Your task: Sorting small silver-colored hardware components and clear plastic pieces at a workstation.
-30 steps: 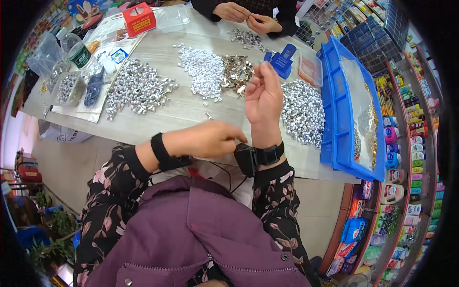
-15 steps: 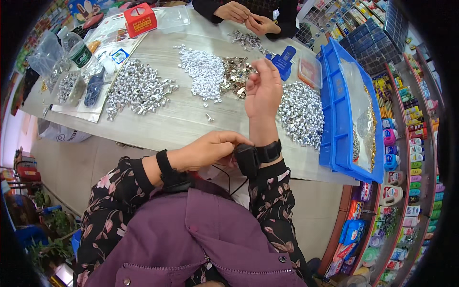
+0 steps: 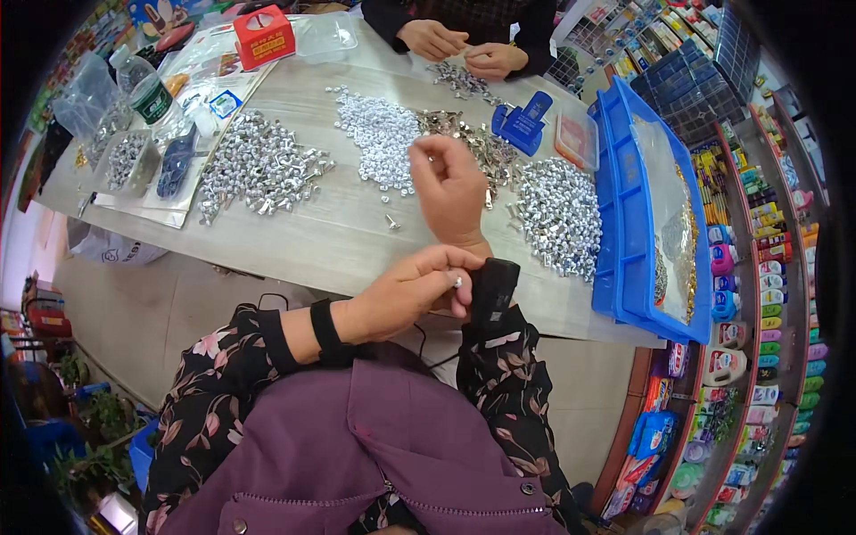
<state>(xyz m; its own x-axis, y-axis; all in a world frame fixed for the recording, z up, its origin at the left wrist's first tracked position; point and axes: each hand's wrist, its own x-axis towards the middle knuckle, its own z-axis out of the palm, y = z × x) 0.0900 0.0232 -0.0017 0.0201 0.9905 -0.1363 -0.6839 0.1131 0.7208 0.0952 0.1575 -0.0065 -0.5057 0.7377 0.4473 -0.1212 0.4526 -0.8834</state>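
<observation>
My left hand [image 3: 401, 292] pinches a small white piece [image 3: 457, 282] between thumb and forefinger, close beside the black boxy device [image 3: 495, 290] worn on my right wrist. My right hand [image 3: 452, 192] is raised over the table edge, its fingers loosely curled with nothing visible in them. Beyond it lie a heap of small white ring-like pieces [image 3: 370, 134] and a heap of brownish metal pieces [image 3: 490, 152]. To its right is a pile of silver-white studs [image 3: 562, 214]. A single stud [image 3: 392, 221] lies apart, left of my right hand.
Another pile of silver studs [image 3: 259, 165] lies at left, near a plastic bottle [image 3: 147, 89] and a clear tub [image 3: 127, 165]. A blue crate [image 3: 617, 205] stands at the right edge. Across the table, a co-worker's hands [image 3: 495, 61] hover by a small heap. Shelves [image 3: 758, 357] line the right.
My right hand has turned and moved down and left, its fingers curling. The device on its wrist has rotated. My left hand shifted slightly right, and a white piece now shows in it.
</observation>
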